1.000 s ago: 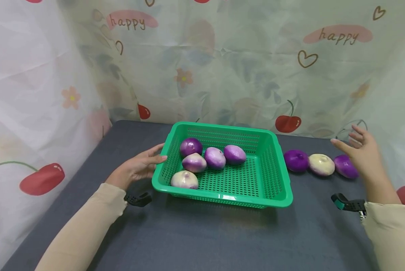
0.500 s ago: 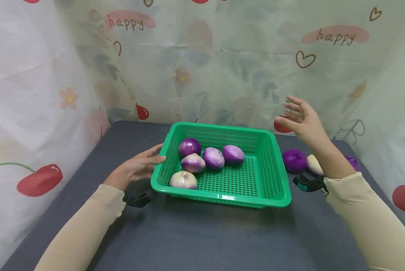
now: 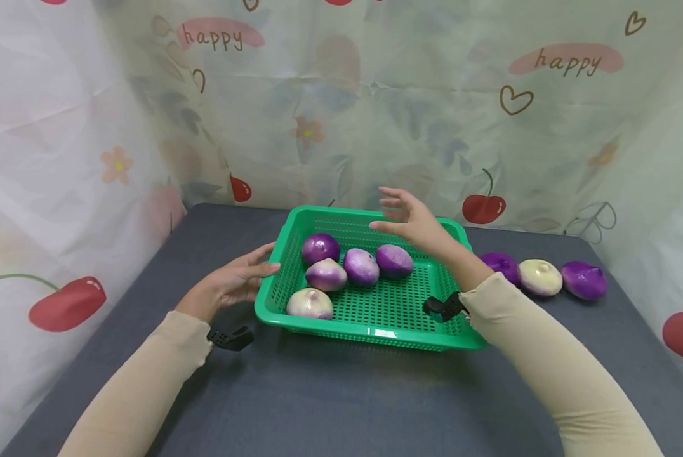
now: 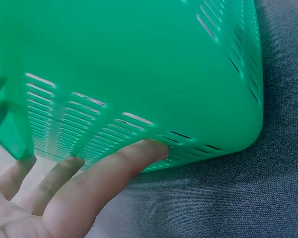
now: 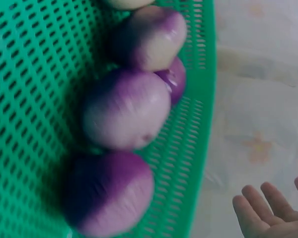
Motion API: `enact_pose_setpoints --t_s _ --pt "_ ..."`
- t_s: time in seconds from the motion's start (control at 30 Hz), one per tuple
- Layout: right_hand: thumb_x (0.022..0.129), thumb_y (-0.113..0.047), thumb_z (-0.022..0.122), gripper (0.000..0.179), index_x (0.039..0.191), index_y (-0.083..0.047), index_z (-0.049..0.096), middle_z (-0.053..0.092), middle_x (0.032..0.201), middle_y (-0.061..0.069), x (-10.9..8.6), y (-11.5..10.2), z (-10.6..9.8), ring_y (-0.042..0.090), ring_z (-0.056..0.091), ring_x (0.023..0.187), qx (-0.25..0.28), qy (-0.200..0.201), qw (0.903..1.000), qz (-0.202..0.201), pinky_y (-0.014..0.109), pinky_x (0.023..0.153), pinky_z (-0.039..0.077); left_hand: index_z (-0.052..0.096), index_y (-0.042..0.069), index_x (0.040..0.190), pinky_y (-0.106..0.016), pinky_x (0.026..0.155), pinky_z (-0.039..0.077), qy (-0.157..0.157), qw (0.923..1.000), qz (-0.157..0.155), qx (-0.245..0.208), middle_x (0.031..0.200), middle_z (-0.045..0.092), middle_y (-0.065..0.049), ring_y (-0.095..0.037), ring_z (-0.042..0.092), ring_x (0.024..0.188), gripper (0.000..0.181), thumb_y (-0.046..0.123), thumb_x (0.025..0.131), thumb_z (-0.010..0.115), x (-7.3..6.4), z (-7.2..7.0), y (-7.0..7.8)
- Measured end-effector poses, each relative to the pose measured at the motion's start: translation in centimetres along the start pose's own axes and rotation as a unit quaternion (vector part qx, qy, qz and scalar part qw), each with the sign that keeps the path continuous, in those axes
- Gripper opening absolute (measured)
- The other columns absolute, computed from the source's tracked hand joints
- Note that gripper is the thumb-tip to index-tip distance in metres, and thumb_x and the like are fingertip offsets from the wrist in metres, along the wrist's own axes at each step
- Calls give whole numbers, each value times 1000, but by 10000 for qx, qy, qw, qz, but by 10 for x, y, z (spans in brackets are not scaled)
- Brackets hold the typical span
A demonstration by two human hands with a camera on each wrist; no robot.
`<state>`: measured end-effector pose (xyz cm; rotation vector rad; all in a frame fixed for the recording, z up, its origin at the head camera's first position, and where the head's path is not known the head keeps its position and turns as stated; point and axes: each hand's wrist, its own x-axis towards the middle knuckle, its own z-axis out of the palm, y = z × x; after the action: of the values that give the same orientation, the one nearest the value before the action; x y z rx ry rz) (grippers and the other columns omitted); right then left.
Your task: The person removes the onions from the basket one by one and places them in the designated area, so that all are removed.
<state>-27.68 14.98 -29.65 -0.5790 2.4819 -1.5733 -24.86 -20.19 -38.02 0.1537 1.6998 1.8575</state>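
Note:
A green plastic basket (image 3: 347, 328) stands on the table with several purple and whitish onions in its left and middle part; one is a pale onion (image 3: 310, 304) in the near left corner. My left hand (image 3: 235, 279) rests against the basket's left side. In the left wrist view its loosely extended fingers touch the slotted outer wall (image 4: 129, 64). My right hand (image 3: 418, 225) hovers over the far right part of the basket, fingers spread and holding nothing. Below it lies a light purple onion (image 3: 395, 261), also in the right wrist view as the nearest onion (image 5: 109, 193).
Right of the basket, a row of three onions lies on the dark table (image 3: 353, 400): a deep purple one (image 3: 500, 265), partly behind my right forearm, a white one (image 3: 540, 277) and another purple one (image 3: 584, 280). A patterned curtain (image 3: 364, 127) encloses the back and sides.
My right hand has swung left from above the row of onions to over the basket, staying spread. My left hand has stayed at the basket's side, and the onions have not moved.

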Motion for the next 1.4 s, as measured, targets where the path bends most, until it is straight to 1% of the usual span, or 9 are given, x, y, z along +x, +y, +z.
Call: enact_pose_setpoints --t_s 0.17,0.3,0.4,0.5,0.83,1.03,1.13,1.23,1.4 --pt "90 -23 71 73 151 -21 32 37 151 14 12 10 21 35 38 138 329 -388 9982 312 51 107 39 5 29 156 -58 92 49 16 10000 -20 0 154 23 -22 -44 48 127 74 22 101 53 0 0 0" --pt "91 -21 69 70 151 -18 32 37 151 18 19 21 30 35 44 134 419 -747 9956 369 52 108 38 5 29 156 -58 91 49 4 10000 -11 -15 154 24 -22 -43 49 127 74 21 101 53 0 0 0" --pt "91 -21 68 69 151 -16 32 38 150 19 22 28 34 35 45 133 297 -1007 9939 321 51 108 38 6 30 156 -58 92 49 -18 10000 -1 -34 154 25 -22 -42 49 126 72 20 101 52 1 0 -1" --pt "91 -21 69 70 150 -16 33 39 149 19 23 34 36 37 40 136 167 -1169 9926 296 52 108 38 6 31 156 -58 92 49 -47 10000 10 -38 154 25 -22 -42 49 127 71 20 102 51 2 0 -2" --pt "90 -23 70 73 151 -13 31 34 152 20 25 44 34 40 34 139 -224 -1393 9891 416 53 109 36 6 30 156 -58 91 49 -25 10000 12 -34 153 25 -23 -40 54 122 73 21 101 53 1 0 0" --pt "89 -22 70 76 152 -13 29 29 154 21 24 47 34 40 29 142 -360 -1701 9834 525 55 113 29 5 30 156 -57 91 50 -8 10000 -19 -47 153 26 -23 -36 57 118 74 21 100 54 2 0 0" --pt "88 -23 72 78 152 -13 29 29 155 19 23 48 35 37 29 142 -557 -1879 9787 604 53 112 31 5 30 156 -57 91 50 -29 10000 -25 -52 153 24 -23 -37 56 119 75 21 100 54 1 0 1" --pt "85 -25 75 80 151 -13 31 34 152 16 22 50 36 32 37 137 -909 -2045 9718 747 48 108 38 5 31 156 -58 91 49 -52 10000 -24 -58 154 22 -22 -38 54 121 76 21 100 55 2 -1 1" --pt "83 -21 77 81 150 -13 34 44 135 15 20 54 39 24 53 112 -1208 -2382 9578 1063 33 90 49 4 31 156 -58 91 49 -52 10000 -38 -70 154 22 -22 -40 52 124 76 20 100 54 2 -1 0"
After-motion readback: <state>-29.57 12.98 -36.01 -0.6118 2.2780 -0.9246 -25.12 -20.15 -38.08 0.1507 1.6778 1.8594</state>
